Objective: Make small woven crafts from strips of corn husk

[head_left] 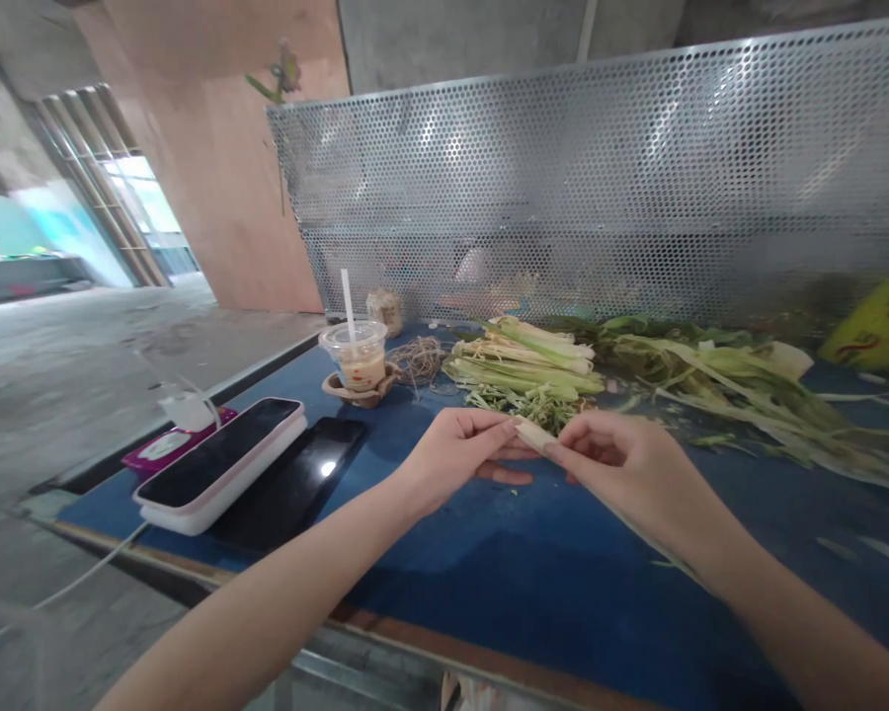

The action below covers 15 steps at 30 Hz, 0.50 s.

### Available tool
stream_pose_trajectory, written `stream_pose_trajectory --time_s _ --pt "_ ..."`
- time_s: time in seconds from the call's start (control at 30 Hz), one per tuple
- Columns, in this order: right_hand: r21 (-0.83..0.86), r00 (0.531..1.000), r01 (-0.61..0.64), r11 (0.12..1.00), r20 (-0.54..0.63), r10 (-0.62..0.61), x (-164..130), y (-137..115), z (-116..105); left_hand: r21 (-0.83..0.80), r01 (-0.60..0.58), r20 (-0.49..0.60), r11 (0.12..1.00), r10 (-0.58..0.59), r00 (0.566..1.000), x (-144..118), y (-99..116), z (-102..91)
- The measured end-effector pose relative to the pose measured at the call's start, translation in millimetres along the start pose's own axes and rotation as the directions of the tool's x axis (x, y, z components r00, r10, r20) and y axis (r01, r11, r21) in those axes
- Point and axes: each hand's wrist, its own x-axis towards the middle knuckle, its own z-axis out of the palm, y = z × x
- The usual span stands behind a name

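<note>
Over the blue tabletop [444,592], my left hand [466,444] and my right hand [614,449] meet at a pale, narrow leaf strip [536,435]. My left fingers pinch its one end. My right thumb and fingers grip it a little further along, and a long thin tail runs down under my right wrist. Just beyond my hands lies a pile of small green trimmings [523,400]. Behind that is a stacked bundle of pale green leaf stalks [525,357]. Both palms are partly hidden, and the exact plant cannot be made out.
Long loose leaves [733,380] spread at the right, near a yellow packet [878,326]. Left stand a drink cup with straw [360,355], tangled twine [419,360], a phone on a white box [222,464] and a dark tablet [296,484]. A perforated metal panel [563,188] closes the back.
</note>
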Motion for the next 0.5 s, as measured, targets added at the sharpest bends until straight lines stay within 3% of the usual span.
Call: stream_pose_trajectory --time_s 0.17,0.4,0.5 --pt "-0.011 1.000 0.009 1.000 0.008 -0.009 2.2 6.1 2.9 0.056 -0.030 0.032 0.998 0.028 0.999 -0.7 -0.5 1.9" --pt "-0.057 0.999 -0.003 0.998 -0.038 0.001 -1.9 -0.6 5.3 0.182 -0.088 0.007 0.979 0.088 0.996 -3.4 2.1 6.9" --pt "-0.025 1.000 -0.008 1.000 -0.001 0.008 -1.7 -3.4 3.9 0.259 -0.132 -0.019 0.957 0.141 0.990 -2.3 2.1 6.5"
